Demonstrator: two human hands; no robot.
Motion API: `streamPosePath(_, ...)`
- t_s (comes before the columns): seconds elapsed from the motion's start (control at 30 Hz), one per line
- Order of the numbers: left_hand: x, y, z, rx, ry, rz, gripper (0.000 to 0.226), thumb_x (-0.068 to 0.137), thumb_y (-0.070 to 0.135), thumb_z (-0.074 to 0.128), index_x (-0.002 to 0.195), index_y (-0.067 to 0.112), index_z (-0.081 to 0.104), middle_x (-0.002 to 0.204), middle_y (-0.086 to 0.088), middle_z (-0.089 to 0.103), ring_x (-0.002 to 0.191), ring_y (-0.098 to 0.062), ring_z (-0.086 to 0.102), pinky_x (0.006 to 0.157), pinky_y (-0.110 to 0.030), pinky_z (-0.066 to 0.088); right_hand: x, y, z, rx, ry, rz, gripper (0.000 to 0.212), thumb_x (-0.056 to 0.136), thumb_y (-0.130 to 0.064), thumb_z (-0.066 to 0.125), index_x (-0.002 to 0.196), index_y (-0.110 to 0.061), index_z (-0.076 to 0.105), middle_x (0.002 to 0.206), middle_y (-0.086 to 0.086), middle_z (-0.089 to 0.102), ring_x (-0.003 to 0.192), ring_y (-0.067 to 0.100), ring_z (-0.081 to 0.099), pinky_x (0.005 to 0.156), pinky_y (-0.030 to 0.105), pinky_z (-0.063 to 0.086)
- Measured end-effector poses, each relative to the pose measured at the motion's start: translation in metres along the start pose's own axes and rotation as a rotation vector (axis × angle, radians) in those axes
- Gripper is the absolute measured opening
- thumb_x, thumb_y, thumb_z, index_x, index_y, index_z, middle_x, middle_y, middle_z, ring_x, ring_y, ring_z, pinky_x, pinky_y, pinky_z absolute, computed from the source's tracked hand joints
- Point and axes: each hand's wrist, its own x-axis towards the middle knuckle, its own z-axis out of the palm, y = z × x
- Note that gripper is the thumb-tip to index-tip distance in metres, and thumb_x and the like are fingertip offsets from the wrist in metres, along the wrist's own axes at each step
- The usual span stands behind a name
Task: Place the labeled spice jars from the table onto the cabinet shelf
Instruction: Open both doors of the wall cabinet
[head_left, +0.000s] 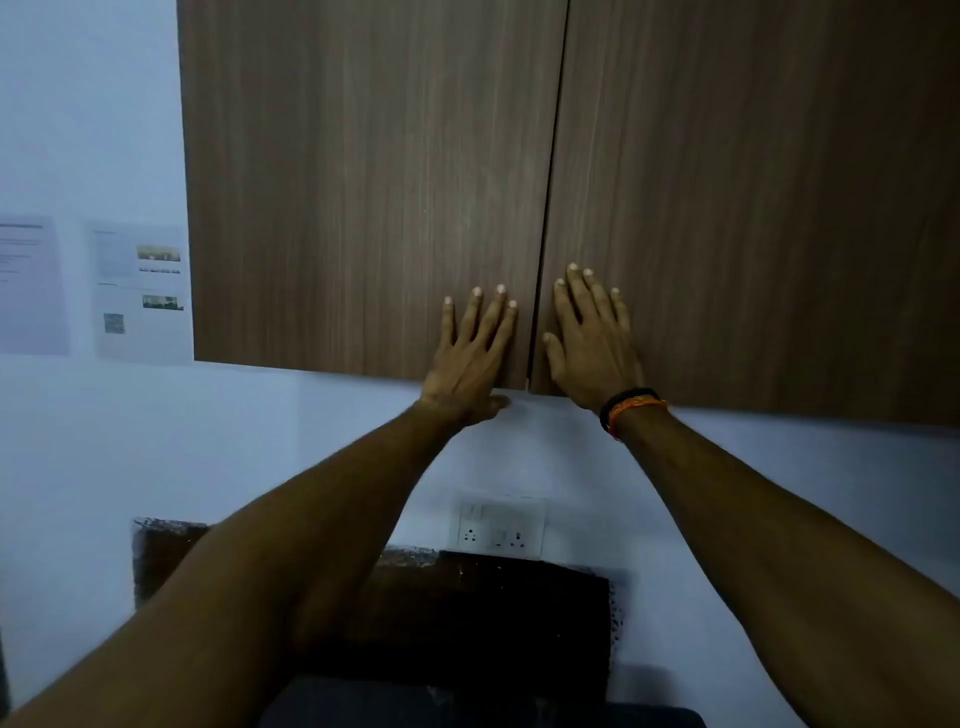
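A brown wooden wall cabinet fills the upper view, with its left door (363, 182) and right door (753, 197) both closed. My left hand (470, 358) lies flat on the left door's lower right corner, fingers spread, thumb under the bottom edge. My right hand (589, 345) presses flat on the right door's lower left corner, fingers apart; a black and orange band (628, 408) circles that wrist. Neither hand holds anything. No spice jars, table or shelf are in view.
Two printed sheets (140, 291) hang on the pale wall left of the cabinet. A white socket panel (501, 530) sits on the wall below. A dark rough-edged patch (493, 618) lies beneath it, partly behind my forearms.
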Motion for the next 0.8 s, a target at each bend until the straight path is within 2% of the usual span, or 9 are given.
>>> streamPosePath(0.1,0.007,0.001,0.000,0.056,0.003,-0.006,0.140,0.069,0.062,0.078,0.157,0.007,-0.015,0.165,-0.019,-0.019,0.151,-0.041,-0.017,0.119,-0.067,-0.002,0.003,0.002,0.001,-0.008,-0.009,-0.002,0.068,0.101,-0.036,0.043,0.158,-0.009,0.020,0.167,0.013,0.011,0.155,0.028,0.007,0.125,0.053,0.009)
streamPosePath(0.23,0.019,0.000,-0.005,0.152,0.032,0.076,0.138,0.066,0.044,0.083,0.157,0.004,-0.012,0.165,-0.021,-0.016,0.152,-0.042,-0.012,0.118,-0.069,0.002,0.007,0.000,0.001,-0.009,-0.021,-0.019,0.070,0.099,-0.033,0.046,0.159,-0.010,0.019,0.168,0.012,0.010,0.155,0.028,0.006,0.125,0.052,0.009)
streamPosePath(0.4,0.019,-0.006,-0.008,0.216,0.040,0.119,0.142,0.059,0.049,0.083,0.157,0.001,-0.008,0.164,-0.023,-0.014,0.153,-0.041,-0.010,0.119,-0.067,0.006,0.013,0.003,-0.004,0.026,0.050,-0.020,0.070,0.094,-0.024,0.050,0.157,-0.008,0.025,0.166,0.014,0.016,0.154,0.030,0.013,0.125,0.052,0.012)
streamPosePath(0.53,0.013,-0.006,-0.016,0.201,0.047,0.120,0.143,0.060,0.051,0.083,0.157,0.000,-0.009,0.164,-0.024,-0.014,0.153,-0.041,-0.011,0.119,-0.067,0.007,0.019,0.005,-0.012,0.011,0.102,-0.096,0.067,0.094,-0.017,0.049,0.156,-0.005,0.027,0.164,0.017,0.022,0.153,0.032,0.018,0.124,0.051,0.015)
streamPosePath(0.67,0.002,-0.003,-0.028,0.174,0.062,0.116,0.141,0.062,0.049,0.082,0.157,-0.001,-0.010,0.164,-0.025,-0.013,0.152,-0.042,-0.012,0.118,-0.068,0.007,0.030,-0.001,-0.027,0.150,0.174,-0.053,0.058,0.100,-0.017,0.043,0.155,-0.003,0.030,0.162,0.018,0.027,0.151,0.032,0.024,0.124,0.049,0.019)
streamPosePath(0.8,-0.013,-0.002,-0.047,0.159,0.092,0.126,0.138,0.062,0.046,0.082,0.156,-0.002,-0.008,0.164,-0.026,-0.011,0.152,-0.043,-0.010,0.117,-0.069,0.008,0.045,-0.020,-0.047,0.450,0.159,0.068,0.051,0.107,-0.021,0.038,0.153,-0.002,0.032,0.158,0.017,0.036,0.145,0.029,0.037,0.120,0.038,0.028)
